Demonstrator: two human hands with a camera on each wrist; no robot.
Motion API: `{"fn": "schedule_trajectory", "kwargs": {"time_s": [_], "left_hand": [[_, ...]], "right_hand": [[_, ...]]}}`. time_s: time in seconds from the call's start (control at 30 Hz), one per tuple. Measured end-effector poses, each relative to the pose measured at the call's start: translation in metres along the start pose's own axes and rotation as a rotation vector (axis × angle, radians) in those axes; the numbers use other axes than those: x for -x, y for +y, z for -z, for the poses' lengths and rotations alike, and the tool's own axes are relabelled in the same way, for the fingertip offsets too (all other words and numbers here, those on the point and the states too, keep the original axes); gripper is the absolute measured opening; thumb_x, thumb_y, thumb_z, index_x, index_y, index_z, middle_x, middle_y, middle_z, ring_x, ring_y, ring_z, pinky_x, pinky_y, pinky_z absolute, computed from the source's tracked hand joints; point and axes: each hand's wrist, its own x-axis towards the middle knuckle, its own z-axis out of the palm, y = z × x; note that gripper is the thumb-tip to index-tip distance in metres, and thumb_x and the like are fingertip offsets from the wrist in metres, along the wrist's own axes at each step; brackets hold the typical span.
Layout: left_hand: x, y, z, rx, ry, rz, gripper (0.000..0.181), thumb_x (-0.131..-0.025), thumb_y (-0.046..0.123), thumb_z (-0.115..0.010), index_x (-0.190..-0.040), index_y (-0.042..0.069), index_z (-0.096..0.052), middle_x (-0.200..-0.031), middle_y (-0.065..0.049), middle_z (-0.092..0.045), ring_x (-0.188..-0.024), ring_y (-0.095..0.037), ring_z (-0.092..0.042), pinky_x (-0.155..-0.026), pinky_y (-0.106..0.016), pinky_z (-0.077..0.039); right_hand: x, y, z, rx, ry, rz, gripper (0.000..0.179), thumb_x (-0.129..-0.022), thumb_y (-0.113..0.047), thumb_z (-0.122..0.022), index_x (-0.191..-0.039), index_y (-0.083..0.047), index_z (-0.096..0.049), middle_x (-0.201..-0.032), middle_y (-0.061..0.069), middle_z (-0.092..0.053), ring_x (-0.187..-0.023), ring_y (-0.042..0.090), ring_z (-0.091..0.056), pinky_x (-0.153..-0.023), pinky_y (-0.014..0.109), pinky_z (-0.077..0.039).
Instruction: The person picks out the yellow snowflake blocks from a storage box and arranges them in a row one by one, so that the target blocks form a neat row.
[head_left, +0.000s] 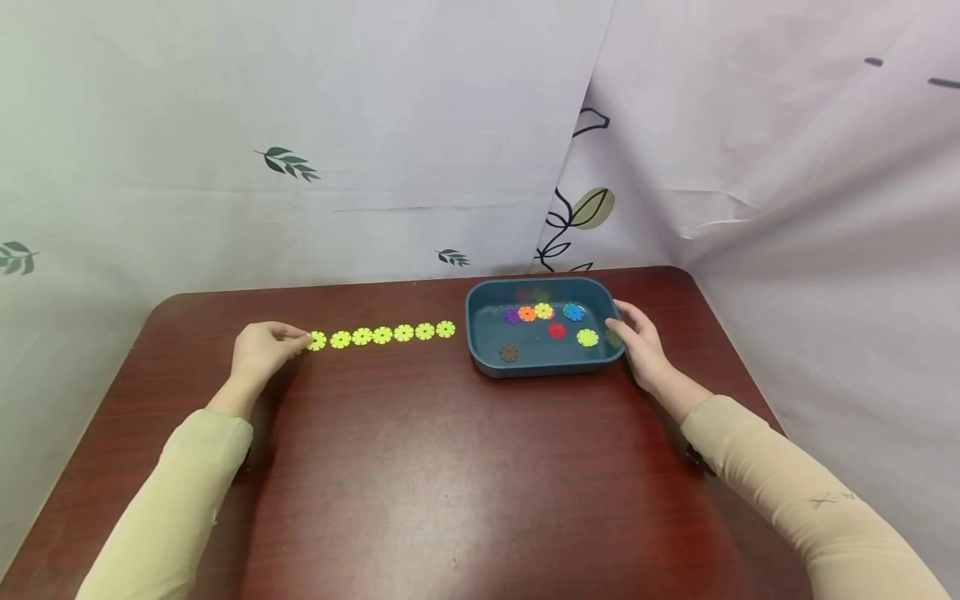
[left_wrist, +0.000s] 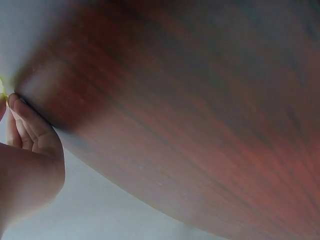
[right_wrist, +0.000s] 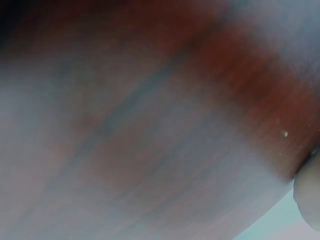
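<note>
Head view: the table [head_left: 420,475] stretched toward six o'clock between the sleeves [head_left: 168,492], its back edge just behind the tray [head_left: 540,369] at one o'clock. The left hand [head_left: 262,350] pinched a flat, notched yellow disc [head_left: 318,340] at ten o'clock, in line with six matching discs [head_left: 383,335]. The right hand [head_left: 641,346] gripped the tray's three-o'clock rim.

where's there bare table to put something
Widest patch: the table in front of the yellow disc row and tray, between the sleeves. A narrower strip lies between row and patterned cloth. Crowded: the row, with the left hand at its left end, and the tray, held by the right hand.
</note>
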Motion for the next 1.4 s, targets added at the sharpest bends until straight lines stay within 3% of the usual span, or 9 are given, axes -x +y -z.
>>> {"fn": "schedule_trajectory", "kwargs": {"time_s": [0.27, 0.47, 0.57, 0.77, 1.2, 1.27, 1.4], "left_hand": [[-0.0009, -0.0005, -0.0014, -0.007, 0.002, 0.003, 0.035, -0.099, 0.033, -0.074, -0.109, 0.000, -0.082, -0.085, -0.009, -0.080, -0.071, -0.008, -0.062, -0.064, -0.026, -0.050], [-0.0009, -0.0009, -0.0029, -0.016, 0.014, -0.023, 0.033, -0.099, 0.032, -0.074, -0.108, 0.001, -0.082, -0.101, -0.020, -0.081, -0.088, -0.026, -0.068, -0.071, -0.029, -0.050], [0.0000, 0.0003, -0.0035, -0.019, 0.025, -0.042, 0.030, -0.098, 0.029, -0.076, -0.106, 0.000, -0.082, -0.100, -0.021, -0.081, -0.096, -0.036, -0.070, -0.076, -0.032, -0.051], [0.0012, 0.0020, -0.0046, -0.023, 0.031, -0.062, 0.027, -0.098, 0.024, -0.076, -0.104, -0.001, -0.081, -0.100, -0.023, -0.080, -0.099, -0.041, -0.071, -0.081, -0.040, -0.053], [0.0022, -0.0006, -0.0044, -0.021, 0.028, -0.069, 0.029, -0.098, 0.026, -0.075, -0.104, -0.001, -0.081, -0.101, -0.023, -0.081, -0.098, -0.040, -0.072, -0.080, -0.038, -0.053], [0.0014, -0.0018, -0.0030, -0.013, 0.018, -0.068, 0.030, -0.099, 0.028, -0.074, -0.105, -0.001, -0.081, -0.101, -0.022, -0.081, -0.094, -0.034, -0.071, -0.077, -0.035, -0.053], [-0.0004, -0.0039, 0.0017, 0.014, -0.013, -0.045, 0.033, -0.100, 0.031, -0.073, -0.108, 0.000, -0.081, -0.098, -0.016, -0.081, -0.080, -0.011, -0.068, -0.070, -0.027, -0.052]], "right_hand": [[0.0004, 0.0001, 0.0007, 0.037, -0.001, 0.010, 0.046, -0.110, -0.018, -0.056, -0.154, -0.010, -0.046, -0.128, -0.009, -0.054, -0.112, 0.006, -0.057, -0.086, 0.013, -0.054], [-0.0005, 0.0015, 0.0014, 0.034, -0.003, 0.016, 0.047, -0.110, -0.016, -0.056, -0.155, -0.008, -0.045, -0.128, -0.009, -0.055, -0.112, 0.007, -0.057, -0.086, 0.014, -0.054], [0.0000, 0.0017, 0.0011, 0.032, 0.000, 0.024, 0.046, -0.110, -0.016, -0.056, -0.154, -0.008, -0.046, -0.127, -0.009, -0.056, -0.112, 0.007, -0.057, -0.086, 0.014, -0.054], [0.0008, 0.0010, 0.0006, 0.016, 0.006, 0.027, 0.044, -0.109, -0.016, -0.057, -0.152, -0.009, -0.049, -0.126, -0.011, -0.057, -0.112, 0.006, -0.057, -0.087, 0.014, -0.054], [-0.0001, 0.0007, -0.0009, 0.013, 0.031, 0.006, 0.047, -0.109, -0.014, -0.057, -0.154, -0.004, -0.048, -0.124, -0.015, -0.058, -0.112, 0.004, -0.056, -0.089, 0.014, -0.052], [0.0003, 0.0004, -0.0007, 0.025, 0.028, 0.006, 0.049, -0.109, -0.015, -0.057, -0.156, -0.003, -0.046, -0.125, -0.015, -0.058, -0.113, 0.003, -0.056, -0.090, 0.013, -0.052], [0.0014, -0.0002, -0.0003, 0.028, 0.026, 0.001, 0.050, -0.110, -0.016, -0.057, -0.157, -0.003, -0.044, -0.126, -0.014, -0.056, -0.113, 0.003, -0.056, -0.090, 0.013, -0.052]]}}
